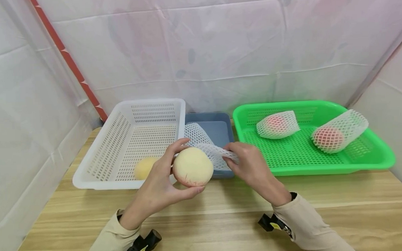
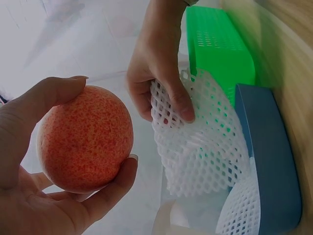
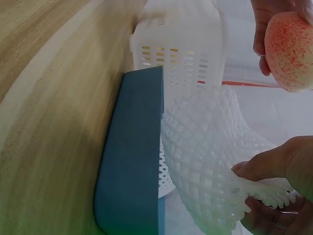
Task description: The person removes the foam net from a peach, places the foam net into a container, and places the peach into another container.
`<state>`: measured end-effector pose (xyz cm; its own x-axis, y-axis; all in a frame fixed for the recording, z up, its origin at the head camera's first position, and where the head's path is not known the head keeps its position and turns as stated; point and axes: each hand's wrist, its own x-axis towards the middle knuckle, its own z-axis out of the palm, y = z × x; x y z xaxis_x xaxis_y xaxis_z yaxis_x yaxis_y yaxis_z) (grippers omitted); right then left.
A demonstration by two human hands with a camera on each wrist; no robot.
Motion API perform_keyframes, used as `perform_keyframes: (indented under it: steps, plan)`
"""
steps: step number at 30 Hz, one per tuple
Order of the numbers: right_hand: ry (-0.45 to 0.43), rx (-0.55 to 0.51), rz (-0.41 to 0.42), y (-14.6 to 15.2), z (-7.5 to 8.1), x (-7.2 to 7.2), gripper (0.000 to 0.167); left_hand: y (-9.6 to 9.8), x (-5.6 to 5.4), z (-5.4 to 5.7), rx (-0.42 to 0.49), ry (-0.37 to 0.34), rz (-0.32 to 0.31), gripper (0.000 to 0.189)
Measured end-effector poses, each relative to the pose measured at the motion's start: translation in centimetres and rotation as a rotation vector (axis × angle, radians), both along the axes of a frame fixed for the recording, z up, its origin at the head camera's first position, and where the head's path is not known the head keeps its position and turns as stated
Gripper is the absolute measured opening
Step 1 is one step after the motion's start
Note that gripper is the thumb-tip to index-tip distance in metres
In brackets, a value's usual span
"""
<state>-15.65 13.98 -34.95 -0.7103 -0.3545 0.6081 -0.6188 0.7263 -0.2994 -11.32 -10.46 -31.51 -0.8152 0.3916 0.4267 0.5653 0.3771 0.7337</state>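
A bare peach (image 1: 193,166), pale yellow on one side and speckled red on the other, is gripped by my left hand (image 1: 160,184) between thumb and curled fingers. It is raised in front of the blue-grey tray. My right hand (image 1: 252,168) pinches one end of a white foam net sleeve (image 3: 205,161), which hangs loose over the tray (image 1: 217,121). The sleeve and the peach are apart in both wrist views. Another foam net (image 2: 242,208) lies in the tray, partly hidden by the held one.
A white basket (image 1: 103,151) at the left holds a yellowish fruit (image 1: 145,168), partly covered by my left hand. In the green basket (image 1: 289,169) at the right are two net-wrapped peaches (image 1: 276,125). All stand on a wooden table (image 1: 224,220) before a draped cloth (image 1: 218,43).
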Motion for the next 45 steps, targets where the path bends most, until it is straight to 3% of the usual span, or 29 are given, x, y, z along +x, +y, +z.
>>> perform_keyframes:
  steps: [27,37,45]
  plan:
    - [-0.003,0.146,-0.047,-1.1,-2.3,-0.5,0.025,0.1,0.0,0.1,0.002,0.026,-0.022,0.095]
    - [-0.058,0.193,-0.07,-1.8,-3.1,-0.9,0.023,0.0,-0.1,0.2,0.003,0.029,-0.025,0.093]
    - [-0.143,0.244,-0.015,-2.2,-3.7,-1.1,0.018,0.0,-0.2,0.1,-0.007,0.044,-0.022,0.088]
